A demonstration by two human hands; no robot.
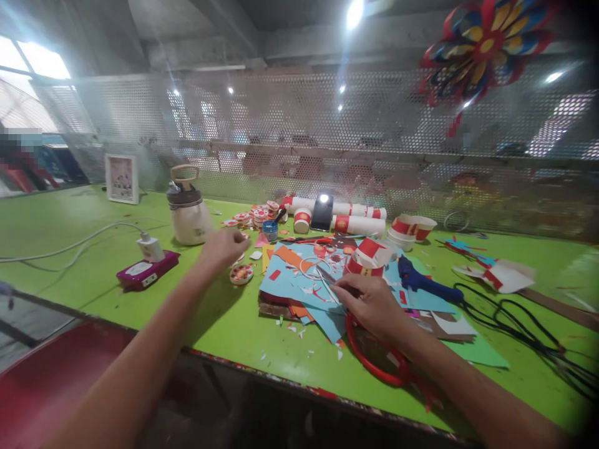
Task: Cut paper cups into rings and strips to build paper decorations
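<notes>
My left hand (pixel 225 248) hovers over the green table, its fingers bent together and slightly blurred; anything between them is hidden. Just below it lies a round red-and-white paper piece (pixel 241 274), and a pile of similar pieces (pixel 255 215) sits farther back. My right hand (pixel 372 302) is closed on a slim, pointed silver tool (pixel 324 275) whose exact kind I cannot make out. Under that hand spread blue paper sheets (pixel 292 288) with scraps on top. Beside it are a cut red-and-white paper cup (pixel 367 259) and a red ring-shaped thing (pixel 374 368).
A blue glue gun (pixel 423 280) with a black cord lies right. At the back are stacked paper cups (pixel 346 224), a phone (pixel 322 215) and a blue jar (pixel 270 231). A bottle (pixel 189 218) and purple power strip (pixel 147 269) stand left.
</notes>
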